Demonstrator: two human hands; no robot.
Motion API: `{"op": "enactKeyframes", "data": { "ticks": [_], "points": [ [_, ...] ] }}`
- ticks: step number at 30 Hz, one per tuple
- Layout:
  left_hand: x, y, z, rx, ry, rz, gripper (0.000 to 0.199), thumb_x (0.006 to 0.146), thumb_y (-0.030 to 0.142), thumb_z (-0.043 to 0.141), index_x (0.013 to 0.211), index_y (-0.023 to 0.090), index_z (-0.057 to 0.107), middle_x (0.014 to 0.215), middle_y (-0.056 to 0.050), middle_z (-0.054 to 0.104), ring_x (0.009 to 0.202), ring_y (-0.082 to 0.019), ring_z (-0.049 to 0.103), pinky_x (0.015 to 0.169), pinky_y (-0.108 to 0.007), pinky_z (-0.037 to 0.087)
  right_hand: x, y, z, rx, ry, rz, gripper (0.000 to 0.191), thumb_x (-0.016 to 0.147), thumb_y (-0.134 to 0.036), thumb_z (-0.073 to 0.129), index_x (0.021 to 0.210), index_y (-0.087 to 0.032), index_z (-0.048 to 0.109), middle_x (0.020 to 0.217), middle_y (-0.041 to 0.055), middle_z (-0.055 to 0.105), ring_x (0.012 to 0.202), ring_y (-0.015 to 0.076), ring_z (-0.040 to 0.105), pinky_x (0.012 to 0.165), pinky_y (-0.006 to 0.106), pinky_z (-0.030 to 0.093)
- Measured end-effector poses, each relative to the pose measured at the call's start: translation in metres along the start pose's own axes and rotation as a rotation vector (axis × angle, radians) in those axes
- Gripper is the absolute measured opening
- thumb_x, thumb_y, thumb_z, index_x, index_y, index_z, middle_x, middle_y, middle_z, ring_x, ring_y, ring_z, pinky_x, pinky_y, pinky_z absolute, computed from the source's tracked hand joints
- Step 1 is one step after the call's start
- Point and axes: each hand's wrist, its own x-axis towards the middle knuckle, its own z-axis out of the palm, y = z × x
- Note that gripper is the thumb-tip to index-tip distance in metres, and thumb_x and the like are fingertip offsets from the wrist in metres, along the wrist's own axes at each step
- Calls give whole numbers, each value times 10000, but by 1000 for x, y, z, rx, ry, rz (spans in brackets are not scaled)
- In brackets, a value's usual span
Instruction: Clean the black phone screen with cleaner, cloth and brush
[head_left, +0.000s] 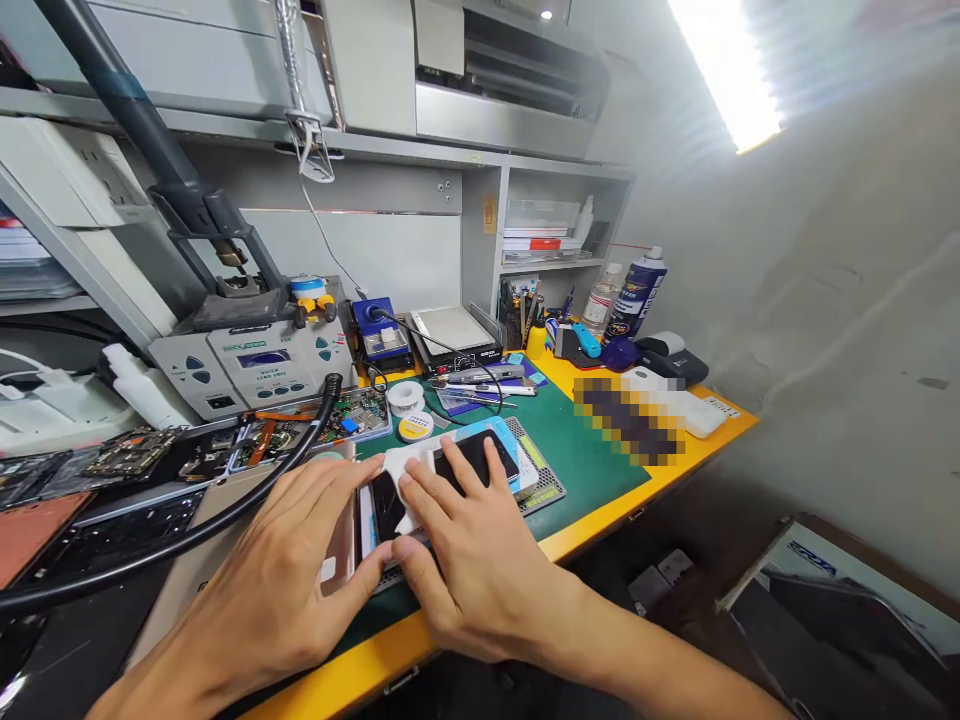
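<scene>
A phone with a black glass face (480,457) lies near the bench front, on a white-and-blue piece above a perforated plate (551,492). Crumpled across its face is a white cloth or tissue (403,472). My left hand (300,560) grips the phone's near left end, its index fingertip at the cloth's upper edge and its thumb low. My right hand (476,530) presses down from above, fingers over the cloth and phone face, thumb at the near edge. Both hands hide part of the phone.
A black hose (225,525) arcs past my left hand. Circuit boards (364,412), a solder wire spool (406,397) and a round tin (415,427) sit behind the phone. Farther back stand a grey rework station (251,365) and a soldering station (382,330); a spray can (634,295) is at right.
</scene>
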Motion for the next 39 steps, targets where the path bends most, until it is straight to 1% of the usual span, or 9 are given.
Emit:
{"op": "enactKeyframes", "data": {
  "ticks": [4, 7, 9, 12, 17, 24, 27, 33, 39],
  "points": [
    [2, -1, 2, 10, 11, -4, 653, 881, 386, 673, 1449, 235, 390, 1326, -126, 549, 1245, -314, 505, 1059, -458, 410, 5, 31, -11, -96, 29, 86, 524, 1072, -438, 351, 1502, -176, 497, 1587, 53, 467, 1527, 388, 267, 1225, 711, 88],
    [2, -1, 3, 11, 9, -11, 663, 889, 395, 669, 1464, 226, 387, 1346, -126, 543, 1263, -310, 500, 1072, -450, 400, 0, 51, -20, -159, 30, 133, 511, 1076, -414, 344, 1496, -171, 507, 1572, 58, 487, 1523, 385, 282, 1216, 723, 111],
    [2, -1, 2, 10, 17, -14, 661, 891, 398, 667, 1464, 223, 389, 1350, -126, 547, 1267, -312, 503, 1083, -453, 392, -7, 59, -25, -175, 17, 140, 508, 1079, -406, 337, 1501, -174, 501, 1578, 53, 478, 1528, 372, 279, 1220, 718, 118],
    [0, 0, 2, 2, 35, -18, 642, 886, 405, 671, 1447, 234, 409, 1335, -119, 563, 1258, -318, 517, 1073, -457, 405, -19, 62, -29, -176, 5, 144, 516, 1082, -403, 333, 1522, -174, 472, 1592, 48, 455, 1540, 356, 258, 1228, 705, 133],
    [1, 2, 1, 3, 33, -16, 639, 886, 405, 667, 1450, 242, 412, 1321, -116, 574, 1243, -314, 530, 1063, -458, 421, -39, 56, -32, -201, -10, 115, 524, 1073, -373, 357, 1545, -161, 437, 1625, 40, 394, 1562, 343, 190, 1241, 684, 140],
    [2, 3, 0, 3, 20, -33, 651, 880, 396, 668, 1457, 247, 406, 1333, -114, 575, 1256, -319, 523, 1068, -469, 423, -59, 50, -36, -337, -59, 57, 567, 1063, -364, 371, 1578, -128, 375, 1656, 42, 306, 1559, 385, 172, 1214, 719, 173],
    [2, 5, -2, -5, 10, -42, 652, 876, 399, 675, 1451, 253, 405, 1334, -113, 577, 1260, -323, 521, 1072, -470, 423, -53, 50, -38, -328, -67, 88, 559, 1071, -387, 357, 1579, -157, 384, 1645, 33, 332, 1551, 382, 204, 1212, 718, 188],
    [2, 7, -3, -19, -1, -72, 620, 893, 397, 656, 1438, 238, 407, 1325, -119, 575, 1256, -318, 524, 1070, -461, 424, -17, 53, -38, -271, -82, 140, 593, 1075, -478, 328, 1558, -151, 432, 1608, 61, 415, 1538, 392, 243, 1216, 716, 178],
    [3, 11, -5, -38, -17, -119, 607, 918, 414, 616, 1446, 227, 382, 1327, -124, 576, 1251, -314, 527, 1066, -498, 438, 1, 44, -25, -288, -58, 124, 620, 1076, -494, 304, 1530, -107, 472, 1594, 114, 437, 1530, 407, 253, 1220, 716, 84]
  ]
}}
